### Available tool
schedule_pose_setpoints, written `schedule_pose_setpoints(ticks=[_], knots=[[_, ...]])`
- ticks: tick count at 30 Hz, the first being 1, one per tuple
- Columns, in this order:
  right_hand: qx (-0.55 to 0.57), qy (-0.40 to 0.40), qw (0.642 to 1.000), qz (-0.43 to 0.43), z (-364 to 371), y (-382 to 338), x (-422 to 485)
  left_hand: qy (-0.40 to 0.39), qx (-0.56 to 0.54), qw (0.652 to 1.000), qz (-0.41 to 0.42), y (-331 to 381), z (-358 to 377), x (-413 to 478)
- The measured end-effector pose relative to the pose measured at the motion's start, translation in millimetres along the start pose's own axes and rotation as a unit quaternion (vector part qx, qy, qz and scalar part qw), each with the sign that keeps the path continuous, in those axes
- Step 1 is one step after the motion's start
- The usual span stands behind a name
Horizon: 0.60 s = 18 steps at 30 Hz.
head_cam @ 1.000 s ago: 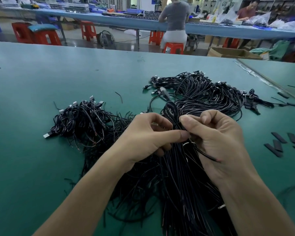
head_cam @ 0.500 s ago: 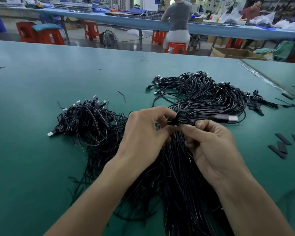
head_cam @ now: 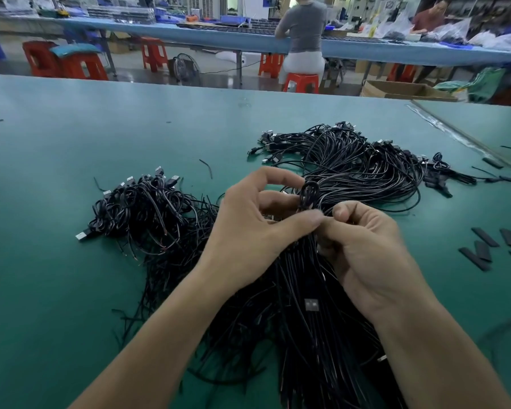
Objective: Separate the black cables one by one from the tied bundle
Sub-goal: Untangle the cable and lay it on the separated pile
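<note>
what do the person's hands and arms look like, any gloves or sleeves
Both the left hand and the right hand are bare: no gloves, rings or tape show. The left forearm and right forearm are bare too, with no sleeve, watch or bracelet in view down to the frame edge. The nails that show are short and unpainted.

Cable bundle (head_cam: 307, 349) — cut off at bottom edge.

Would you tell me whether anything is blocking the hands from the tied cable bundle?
Nothing visible does. The left hand and right hand already pinch the tied bundle at its looped top, with no other object between fingers and cables.
</note>
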State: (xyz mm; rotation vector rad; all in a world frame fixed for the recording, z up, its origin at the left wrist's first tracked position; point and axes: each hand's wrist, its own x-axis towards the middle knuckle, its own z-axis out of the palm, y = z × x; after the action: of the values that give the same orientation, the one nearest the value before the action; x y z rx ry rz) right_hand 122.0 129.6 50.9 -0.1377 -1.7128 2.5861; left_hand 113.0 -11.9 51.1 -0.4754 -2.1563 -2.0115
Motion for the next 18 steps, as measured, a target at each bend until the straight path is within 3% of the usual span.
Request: schedule_pose_setpoints(ticks=[5, 9, 13, 18], knots=[[-0.005, 0.002, 1.000, 0.023, -2, -1, 1, -0.016, 0.005, 1.000, -0.009, -7, -6, 4], [0.023, -0.015, 0.998, 0.064, -2, -4, 1, -0.031, 0.096, 0.993, 0.061, -6, -13, 3], [0.039, -0.007, 0.996, 0.086, -2, -6, 1, -0.020, 0.270, 0.942, 0.199, -2, -15, 1], [0.035, -0.004, 0.997, 0.066, -2, -5, -1, -0.030, 0.359, 0.876, 0.321, -2, -15, 1]])
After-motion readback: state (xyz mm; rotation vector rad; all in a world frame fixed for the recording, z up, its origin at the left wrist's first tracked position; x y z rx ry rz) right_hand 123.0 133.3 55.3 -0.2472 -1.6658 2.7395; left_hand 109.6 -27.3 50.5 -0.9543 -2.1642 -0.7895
